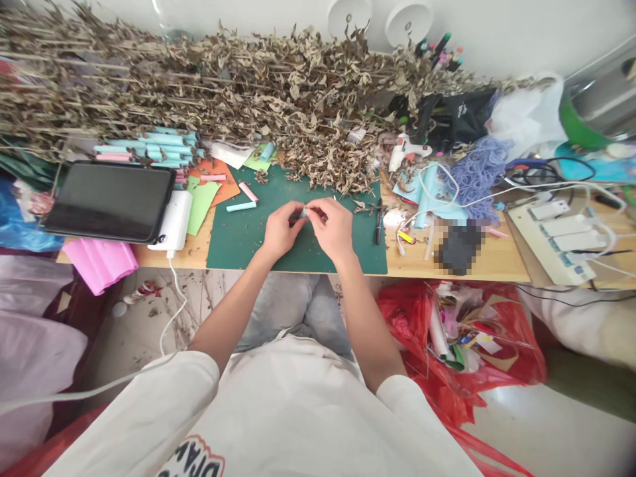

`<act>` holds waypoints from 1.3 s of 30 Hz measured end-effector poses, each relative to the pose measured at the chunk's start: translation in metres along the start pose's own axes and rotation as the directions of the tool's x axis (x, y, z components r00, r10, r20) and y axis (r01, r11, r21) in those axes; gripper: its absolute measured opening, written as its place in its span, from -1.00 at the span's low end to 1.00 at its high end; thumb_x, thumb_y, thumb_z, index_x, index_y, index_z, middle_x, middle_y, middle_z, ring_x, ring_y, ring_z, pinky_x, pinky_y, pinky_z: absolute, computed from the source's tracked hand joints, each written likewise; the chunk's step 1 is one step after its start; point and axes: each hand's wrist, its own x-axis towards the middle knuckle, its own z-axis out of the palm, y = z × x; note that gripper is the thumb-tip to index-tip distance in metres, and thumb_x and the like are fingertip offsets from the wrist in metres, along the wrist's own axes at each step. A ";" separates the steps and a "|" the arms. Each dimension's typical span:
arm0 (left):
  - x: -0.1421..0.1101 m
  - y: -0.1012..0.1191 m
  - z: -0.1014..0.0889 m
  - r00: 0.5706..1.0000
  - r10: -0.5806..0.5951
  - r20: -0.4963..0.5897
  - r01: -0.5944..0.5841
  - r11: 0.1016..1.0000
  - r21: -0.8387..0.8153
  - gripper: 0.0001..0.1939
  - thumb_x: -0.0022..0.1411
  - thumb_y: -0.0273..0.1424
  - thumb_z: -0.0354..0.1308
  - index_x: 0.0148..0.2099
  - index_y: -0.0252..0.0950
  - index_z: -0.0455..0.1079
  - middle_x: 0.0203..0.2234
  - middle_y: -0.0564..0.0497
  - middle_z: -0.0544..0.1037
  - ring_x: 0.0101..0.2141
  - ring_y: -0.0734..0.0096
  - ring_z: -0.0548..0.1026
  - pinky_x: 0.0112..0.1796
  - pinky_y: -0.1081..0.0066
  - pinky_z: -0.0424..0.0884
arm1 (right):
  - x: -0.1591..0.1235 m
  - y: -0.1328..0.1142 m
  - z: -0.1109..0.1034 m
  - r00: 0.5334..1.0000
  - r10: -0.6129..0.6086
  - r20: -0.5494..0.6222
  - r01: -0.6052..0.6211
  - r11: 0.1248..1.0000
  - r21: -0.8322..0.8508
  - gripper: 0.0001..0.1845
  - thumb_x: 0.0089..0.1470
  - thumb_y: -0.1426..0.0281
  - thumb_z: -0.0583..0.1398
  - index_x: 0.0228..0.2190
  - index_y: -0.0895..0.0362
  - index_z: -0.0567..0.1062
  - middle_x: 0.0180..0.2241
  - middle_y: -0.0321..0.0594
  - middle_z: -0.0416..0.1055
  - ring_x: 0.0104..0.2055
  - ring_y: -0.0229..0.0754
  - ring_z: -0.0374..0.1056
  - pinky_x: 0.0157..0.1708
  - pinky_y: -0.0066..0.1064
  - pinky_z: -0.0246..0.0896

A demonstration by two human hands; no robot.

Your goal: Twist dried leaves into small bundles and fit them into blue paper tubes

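Over the green cutting mat (238, 248), my left hand (281, 232) and my right hand (332, 228) meet fingertip to fingertip. Both are closed in a pinch on a small light-blue paper roll (303, 212), most of which the fingers hide. On the mat to the left lie another blue paper roll (241, 207) and a pink paper roll (248, 192). A black marker pen (379, 222) rests at the mat's right edge. Dried leaf crumbs are scattered around, and a heap of dried leafy stalks (332, 159) covers the mat's back edge.
Left of the mat are a black tablet (110, 202), a white power bank (173, 222) and several stacked blue rolls (159, 147). To the right are a glue gun (407, 152), purple yarn (479, 175) and a power strip (556, 242). A red rubbish bag (517, 331) stands below.
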 end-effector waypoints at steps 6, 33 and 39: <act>0.000 0.000 0.000 1.000 -0.008 -0.007 0.008 1.000 -0.009 -0.81 0.21 -0.51 0.18 -0.11 -0.25 0.45 -0.25 0.00 0.61 -0.26 0.40 0.56 -0.23 0.42 0.53 | -0.003 0.000 0.000 0.997 -0.059 0.045 0.062 0.996 -0.063 -0.81 0.27 0.42 0.09 -0.23 0.08 0.53 -0.22 -0.17 0.51 -0.17 -0.17 0.44 -0.11 -0.32 0.36; 0.000 -0.001 0.001 1.000 -0.022 0.000 0.022 1.000 -0.002 -0.81 0.22 -0.49 0.18 -0.10 -0.24 0.44 -0.23 -0.02 0.61 -0.25 0.38 0.57 -0.22 0.39 0.53 | -0.013 0.008 0.020 0.975 0.182 -0.131 -0.155 0.969 0.193 -0.84 0.19 0.26 0.20 -0.24 0.07 0.48 -0.33 -0.24 0.55 -0.33 -0.22 0.48 -0.25 -0.35 0.46; 0.000 0.001 0.001 1.000 -0.015 -0.008 0.015 1.000 -0.010 -0.82 0.22 -0.47 0.21 -0.10 -0.24 0.43 -0.25 -0.01 0.61 -0.28 0.40 0.56 -0.23 0.41 0.53 | -0.009 0.006 0.014 0.987 0.024 -0.156 -0.014 0.998 0.065 -0.85 0.26 0.33 0.15 -0.29 0.06 0.53 -0.27 -0.21 0.53 -0.22 -0.19 0.46 -0.16 -0.31 0.42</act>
